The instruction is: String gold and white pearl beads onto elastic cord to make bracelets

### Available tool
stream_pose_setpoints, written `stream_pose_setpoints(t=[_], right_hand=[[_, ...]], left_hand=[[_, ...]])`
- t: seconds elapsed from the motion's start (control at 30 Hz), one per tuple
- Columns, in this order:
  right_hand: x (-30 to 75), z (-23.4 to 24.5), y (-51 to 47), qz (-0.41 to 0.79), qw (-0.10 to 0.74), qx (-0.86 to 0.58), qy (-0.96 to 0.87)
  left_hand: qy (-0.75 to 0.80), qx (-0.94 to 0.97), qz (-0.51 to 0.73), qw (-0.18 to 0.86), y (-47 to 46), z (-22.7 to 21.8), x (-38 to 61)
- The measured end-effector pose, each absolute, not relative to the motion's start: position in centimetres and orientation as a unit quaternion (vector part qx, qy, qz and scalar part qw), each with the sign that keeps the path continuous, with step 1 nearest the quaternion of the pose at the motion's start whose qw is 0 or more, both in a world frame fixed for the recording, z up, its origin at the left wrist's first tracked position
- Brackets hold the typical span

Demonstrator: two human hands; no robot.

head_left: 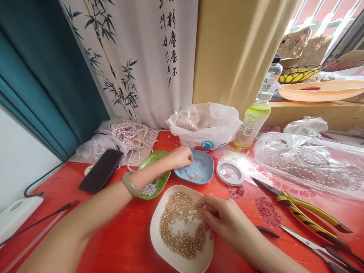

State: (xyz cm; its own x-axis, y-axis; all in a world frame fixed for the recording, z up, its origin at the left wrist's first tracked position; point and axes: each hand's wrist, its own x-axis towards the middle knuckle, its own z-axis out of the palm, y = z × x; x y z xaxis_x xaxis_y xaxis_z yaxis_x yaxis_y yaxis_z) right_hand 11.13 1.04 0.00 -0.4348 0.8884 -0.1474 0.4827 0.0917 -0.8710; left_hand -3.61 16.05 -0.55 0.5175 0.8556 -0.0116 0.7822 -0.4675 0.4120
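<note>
At the near edge of the red table: one cream plate (155,231) with loose gold beads (170,235) in a ring round a thin middle. Right hand (227,216) is at its right rim, fingers curled over the beads; can't tell if the tips are clamped on one. Beads look hard, light, slick, likely to roll; I'd pinch one across its middle, fingertips only.

Just beyond, left hand (180,157) is over the blue dish (209,174), fingers curled in, tips down by the thin metal pins (196,167). Can't tell if they're apart or together on a pin. Pins should be feather-light, fairly stiff but bendable; best held by the shaft.

Counts, near to far: gold beads, too many to count. Scissors (303,239), one pair. Yellow-black pliers (304,221), one. Red heaps (267,212), two, pieces too small to count. Dishes past the plate: two, blue and green dish (148,163), the latter with lilac beads (148,189), uncountable. Phone (101,170), one. Far right, one see-through bag (315,163) of strung beads. Far middle, one white plastic bag (210,127). Beside it, one green-tinted bottle (253,125).
</note>
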Motion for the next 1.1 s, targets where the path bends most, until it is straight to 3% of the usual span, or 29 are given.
stream_pose_setpoints(t=[0.33,0.4,0.5,0.63,0.8,1.1], right_hand=[[11.6,1.0,0.8,0.433,0.255,-0.483,-0.717],[11.8,1.1,0.9,0.445,0.278,-0.479,-0.704],[11.9,1.3,0.8,0.494,0.315,-0.463,-0.665],[11.5,1.5,-0.6,0.562,0.363,-0.449,-0.593],[10.6,1.6,-3.7,0.562,0.402,-0.453,-0.563],[9.6,1.6,-5.6,0.443,0.454,-0.462,-0.621]], left_hand=[[0.501,0.825,0.163,0.204,14.9,0.5,-3.6],[0.504,0.797,0.218,0.251,13.5,1.0,-4.4],[0.461,0.652,0.363,0.480,9.9,1.6,-5.5],[0.417,0.497,0.397,0.649,4.3,1.6,-5.9],[0.382,0.414,0.419,0.712,0.4,0.6,-5.8],[0.331,0.365,0.433,0.755,-1.2,0.7,-5.2]])
